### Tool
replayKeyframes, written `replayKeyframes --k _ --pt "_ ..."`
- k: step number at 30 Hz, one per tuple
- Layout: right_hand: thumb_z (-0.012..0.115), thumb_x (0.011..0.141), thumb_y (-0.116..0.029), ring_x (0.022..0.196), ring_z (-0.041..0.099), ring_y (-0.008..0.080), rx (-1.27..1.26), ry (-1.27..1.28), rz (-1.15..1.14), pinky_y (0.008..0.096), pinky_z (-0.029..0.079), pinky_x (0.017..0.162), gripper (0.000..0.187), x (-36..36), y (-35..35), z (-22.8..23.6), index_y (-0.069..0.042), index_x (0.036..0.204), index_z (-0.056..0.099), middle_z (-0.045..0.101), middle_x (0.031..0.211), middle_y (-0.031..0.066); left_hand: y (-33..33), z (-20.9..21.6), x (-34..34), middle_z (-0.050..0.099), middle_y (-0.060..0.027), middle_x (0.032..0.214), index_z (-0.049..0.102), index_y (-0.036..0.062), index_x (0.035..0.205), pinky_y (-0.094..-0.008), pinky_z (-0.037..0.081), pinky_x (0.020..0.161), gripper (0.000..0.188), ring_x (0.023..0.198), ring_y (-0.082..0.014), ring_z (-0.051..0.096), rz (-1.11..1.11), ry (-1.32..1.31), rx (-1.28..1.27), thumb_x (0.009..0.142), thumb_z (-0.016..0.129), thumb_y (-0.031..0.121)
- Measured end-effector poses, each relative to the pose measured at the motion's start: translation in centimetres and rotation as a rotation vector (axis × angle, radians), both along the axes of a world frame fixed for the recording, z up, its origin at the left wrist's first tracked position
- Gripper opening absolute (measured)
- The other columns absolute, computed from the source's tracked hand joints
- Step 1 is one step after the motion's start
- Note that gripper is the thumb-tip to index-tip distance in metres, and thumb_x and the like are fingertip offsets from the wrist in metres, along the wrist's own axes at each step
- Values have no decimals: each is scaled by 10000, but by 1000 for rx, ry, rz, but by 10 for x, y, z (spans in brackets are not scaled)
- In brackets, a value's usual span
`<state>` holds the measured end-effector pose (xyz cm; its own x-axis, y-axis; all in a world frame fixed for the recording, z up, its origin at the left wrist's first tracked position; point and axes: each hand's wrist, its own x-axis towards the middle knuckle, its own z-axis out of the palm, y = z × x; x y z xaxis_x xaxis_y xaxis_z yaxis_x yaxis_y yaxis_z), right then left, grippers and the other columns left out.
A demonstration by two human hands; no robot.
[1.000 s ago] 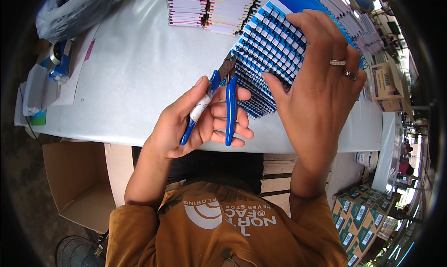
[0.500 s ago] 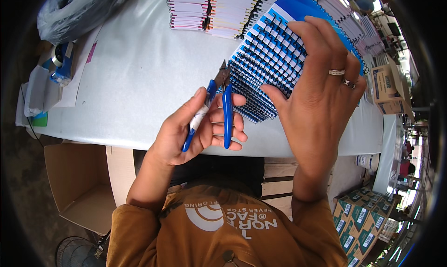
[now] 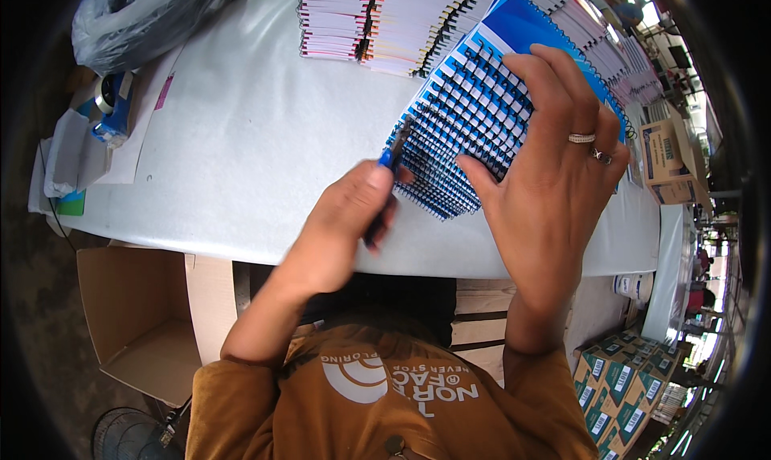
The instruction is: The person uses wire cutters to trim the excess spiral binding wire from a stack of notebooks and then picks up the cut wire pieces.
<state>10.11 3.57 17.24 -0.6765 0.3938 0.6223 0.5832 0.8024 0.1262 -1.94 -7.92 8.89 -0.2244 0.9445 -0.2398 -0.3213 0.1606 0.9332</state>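
Observation:
A stack of blue spiral-bound notebooks (image 3: 462, 111) stands on the pale table, its rows of black coil bindings facing me. My left hand (image 3: 349, 211) is closed round blue-handled wire cutters (image 3: 389, 156). Their dark jaws reach the left edge of the coils; whether they grip a wire I cannot tell. Part of the left hand is smeared by motion, and its palm side is hidden. My right hand (image 3: 558, 163), with two rings, rests curved over the right side of the stack, thumb near the coils and fingertips at the upper notebooks.
More bound notebooks (image 3: 401, 18) line the far side of the table (image 3: 249, 139). A plastic bag (image 3: 144, 22) and a tape dispenser (image 3: 116, 111) lie at the left. An open cardboard box (image 3: 136, 323) sits below the edge; other cartons (image 3: 622, 388) stand at the right.
My left hand has turned over and moved right, closing the cutters' spread handles and bringing their jaws against the coils. The right hand stays on the stack.

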Motion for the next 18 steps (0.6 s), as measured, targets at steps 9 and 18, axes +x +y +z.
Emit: replayKeyframes --k 9,18 --pt "853 453 -152 1117 420 236 -3 -1 5 424 286 879 880 1 1 -1 -191 1204 398 446 1270 -6 3 -21 1 580 -133 956 421 -9 1238 -357 467 745 625 860 -217 594 -108 -567 180 926 306 520" --pt "855 447 -166 1118 419 236 -12 -17 -9 425 287 882 886 0 0 1 -191 1206 399 447 1268 -5 7 -26 15 583 -147 940 458 -31 1205 -303 453 777 528 888 -212 585 304 805 32 929 434 419"
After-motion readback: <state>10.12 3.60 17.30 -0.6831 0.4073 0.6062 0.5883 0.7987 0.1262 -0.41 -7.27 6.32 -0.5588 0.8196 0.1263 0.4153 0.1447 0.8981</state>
